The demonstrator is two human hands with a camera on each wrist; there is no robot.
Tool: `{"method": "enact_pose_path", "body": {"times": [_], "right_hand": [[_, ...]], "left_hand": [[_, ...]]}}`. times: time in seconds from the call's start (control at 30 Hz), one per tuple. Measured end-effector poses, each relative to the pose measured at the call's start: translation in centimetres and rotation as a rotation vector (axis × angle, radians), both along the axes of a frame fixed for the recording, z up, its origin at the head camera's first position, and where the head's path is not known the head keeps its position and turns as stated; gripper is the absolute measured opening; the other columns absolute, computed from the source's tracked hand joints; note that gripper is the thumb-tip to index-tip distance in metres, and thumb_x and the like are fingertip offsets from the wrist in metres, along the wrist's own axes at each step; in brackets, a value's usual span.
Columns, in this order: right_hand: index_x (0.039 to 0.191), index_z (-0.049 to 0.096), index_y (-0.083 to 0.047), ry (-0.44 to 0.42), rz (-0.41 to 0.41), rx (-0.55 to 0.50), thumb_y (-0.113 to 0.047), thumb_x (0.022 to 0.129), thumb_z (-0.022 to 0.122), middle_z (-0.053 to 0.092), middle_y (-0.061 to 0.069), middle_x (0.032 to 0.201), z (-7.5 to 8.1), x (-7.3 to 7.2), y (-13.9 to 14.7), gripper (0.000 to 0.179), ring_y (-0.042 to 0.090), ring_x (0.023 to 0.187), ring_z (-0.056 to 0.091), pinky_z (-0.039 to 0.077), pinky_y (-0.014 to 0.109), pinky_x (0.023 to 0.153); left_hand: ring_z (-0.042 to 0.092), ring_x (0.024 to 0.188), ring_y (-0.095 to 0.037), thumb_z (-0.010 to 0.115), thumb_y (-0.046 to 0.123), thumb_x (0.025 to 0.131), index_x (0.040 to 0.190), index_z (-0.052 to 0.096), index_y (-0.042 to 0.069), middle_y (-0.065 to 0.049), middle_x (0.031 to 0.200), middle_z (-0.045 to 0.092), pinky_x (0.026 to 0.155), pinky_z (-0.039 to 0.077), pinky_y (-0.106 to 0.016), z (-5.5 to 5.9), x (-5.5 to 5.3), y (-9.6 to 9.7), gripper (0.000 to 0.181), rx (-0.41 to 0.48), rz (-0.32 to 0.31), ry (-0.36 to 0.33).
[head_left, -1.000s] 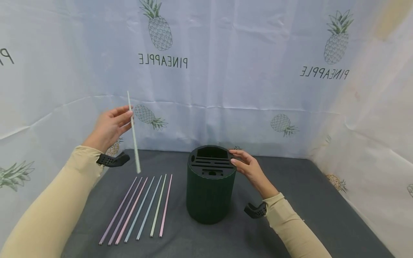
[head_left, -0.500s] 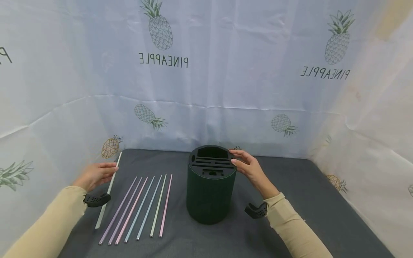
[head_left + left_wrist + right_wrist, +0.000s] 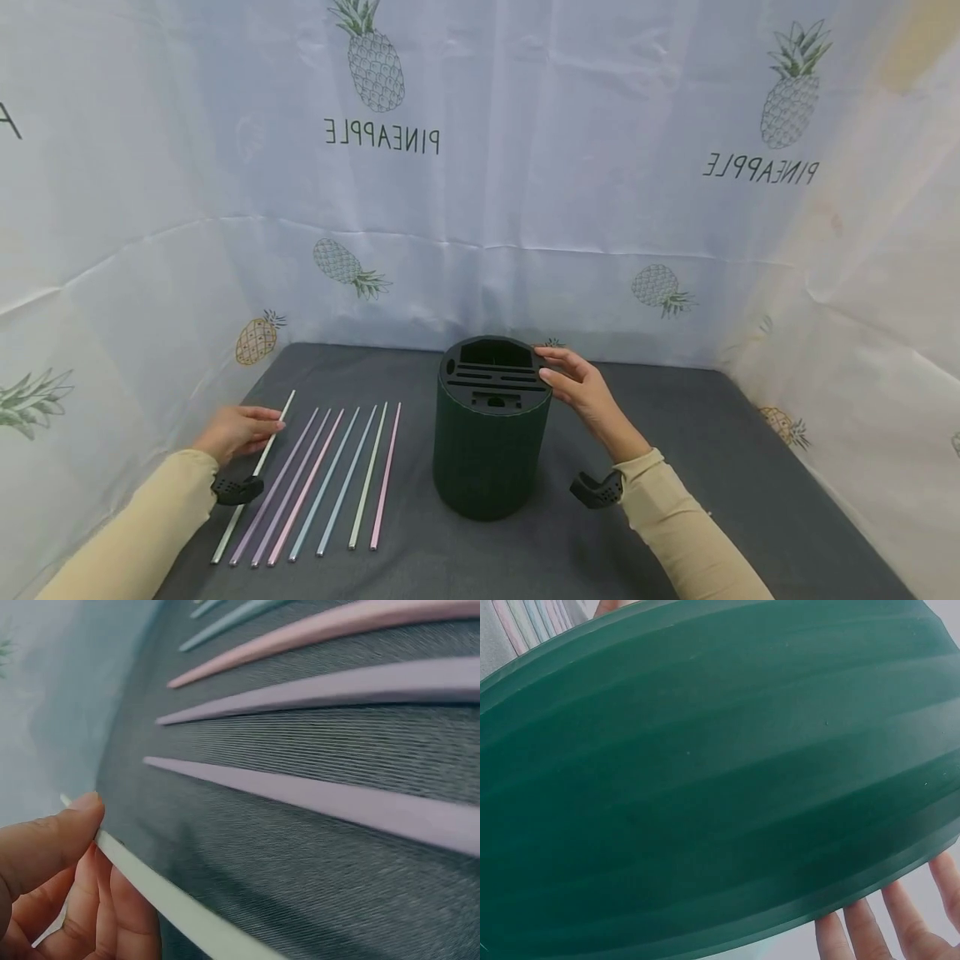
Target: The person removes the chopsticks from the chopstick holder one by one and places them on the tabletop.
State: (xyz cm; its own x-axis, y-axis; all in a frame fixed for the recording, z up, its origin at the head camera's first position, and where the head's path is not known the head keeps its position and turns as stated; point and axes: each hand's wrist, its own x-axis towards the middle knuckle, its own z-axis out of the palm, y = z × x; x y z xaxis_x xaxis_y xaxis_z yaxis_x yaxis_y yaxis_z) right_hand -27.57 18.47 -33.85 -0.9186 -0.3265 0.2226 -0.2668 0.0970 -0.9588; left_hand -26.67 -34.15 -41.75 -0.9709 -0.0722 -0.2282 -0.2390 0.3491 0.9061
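My left hand (image 3: 238, 432) pinches a pale green chopstick (image 3: 263, 458) between thumb and fingers, at the left end of a row of chopsticks. In the left wrist view the thumb presses on the thin end of this chopstick (image 3: 176, 907), which slants beside a purple chopstick (image 3: 300, 789). A dark green ribbed utensil holder (image 3: 487, 458) with a slotted top stands upright at the middle of the table. Straight fingers of my right hand (image 3: 581, 392) rest against its upper right rim. In the right wrist view, the holder's green wall (image 3: 705, 780) hides the thumb.
Purple, pink, blue and green chopsticks (image 3: 325, 479) lie side by side on the dark grey table cloth (image 3: 675, 500), left of the holder. A white curtain (image 3: 525, 183) printed with pineapples hangs behind and along both sides of the table.
My left hand has brought the pale green chopstick down from the air to the left of the row, then shifted slightly right and down. The right hand has stayed at the holder.
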Motion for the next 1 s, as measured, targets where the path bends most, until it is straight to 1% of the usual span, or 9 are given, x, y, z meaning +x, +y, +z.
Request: {"method": "enact_pose_path", "body": {"times": [0.1,0.23,0.5,0.7,1.0], "right_hand": [[0.142,0.046,-0.01,0.001,0.003,0.005,-0.024,0.098,0.058,0.038,0.009,0.149,0.0,0.0,0.1,0.048,0.03,0.136,0.038,0.037,0.057,0.109],[0.142,0.046,-0.01,-0.001,0.007,0.01,-0.024,0.098,0.058,0.038,0.01,0.149,-0.2,0.0,0.1,0.048,0.03,0.136,0.039,0.038,0.056,0.108],[0.142,0.046,-0.009,0.002,0.006,-0.003,-0.023,0.098,0.057,0.038,0.009,0.149,-0.2,0.0,0.1,0.047,0.03,0.136,0.038,0.037,0.057,0.109],[0.142,0.046,-0.01,-0.002,0.005,0.003,-0.024,0.098,0.058,0.038,0.009,0.149,0.0,0.1,0.1,0.048,0.03,0.136,0.038,0.037,0.057,0.109],[0.142,0.046,-0.01,0.001,0.011,0.009,-0.024,0.098,0.058,0.037,0.01,0.15,0.0,0.1,0.0,0.048,0.032,0.137,0.037,0.034,0.059,0.11]], "left_hand": [[0.061,0.068,-0.005,0.068,0.003,0.088,0.113,0.058,-0.018,0.008,0.077,0.067,0.061,0.056,-0.022,-0.4,0.1,0.5,0.035,-0.01,0.008,-0.025],[0.061,0.068,-0.005,0.07,0.002,0.086,0.109,0.062,-0.017,0.007,0.077,0.066,0.06,0.057,-0.022,-1.1,0.1,0.8,0.031,-0.045,0.013,-0.045],[0.06,0.064,-0.006,0.075,0.002,0.081,0.1,0.067,-0.013,0.003,0.077,0.065,0.058,0.056,-0.023,-2.1,-0.3,1.0,0.026,-0.135,0.031,-0.03],[0.058,0.065,-0.009,0.077,0.003,0.079,0.094,0.068,-0.009,-0.002,0.079,0.066,0.057,0.055,-0.024,-2.3,-0.3,1.1,0.022,-0.203,0.04,-0.021],[0.058,0.067,-0.009,0.077,0.003,0.078,0.094,0.067,-0.009,-0.005,0.083,0.065,0.058,0.055,-0.023,-2.2,-0.3,1.2,0.022,-0.211,0.037,-0.011]]}}
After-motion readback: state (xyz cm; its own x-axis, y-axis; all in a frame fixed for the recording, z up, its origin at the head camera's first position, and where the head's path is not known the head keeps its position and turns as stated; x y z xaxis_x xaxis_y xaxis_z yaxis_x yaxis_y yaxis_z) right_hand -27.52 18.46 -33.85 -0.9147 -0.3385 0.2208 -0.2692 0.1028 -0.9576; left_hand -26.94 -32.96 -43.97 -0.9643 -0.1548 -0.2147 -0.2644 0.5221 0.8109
